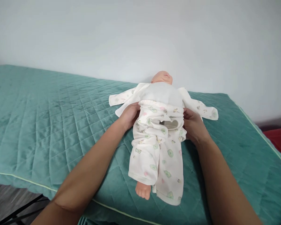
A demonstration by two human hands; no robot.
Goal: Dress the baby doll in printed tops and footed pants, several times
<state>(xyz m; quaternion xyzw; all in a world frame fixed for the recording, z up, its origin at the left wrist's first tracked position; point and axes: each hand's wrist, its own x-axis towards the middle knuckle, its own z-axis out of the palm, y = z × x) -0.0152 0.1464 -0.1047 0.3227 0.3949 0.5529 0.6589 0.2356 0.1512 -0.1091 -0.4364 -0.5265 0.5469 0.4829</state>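
A baby doll (162,77) lies on its back, head toward the wall. Printed white baby pants (170,162) cover its legs up to the waist, with an opening at the crotch. One bare foot (143,190) pokes out of the left pant leg; the other foot is hidden. Under the doll's arms spreads an open white baby jacket (203,111), its sleeves out to both sides. My left hand (130,114) grips the pants' waistband at the left hip, fingertips hidden behind the cloth. At the right hip my right hand (194,125) is closed on the pants' side.
A green quilted cover (49,125) lies over the bed, with pale piping along its front edge. Behind it stands a white wall (131,37). Something red (278,140) is at the far right, and dark metal legs (21,211) show at lower left.
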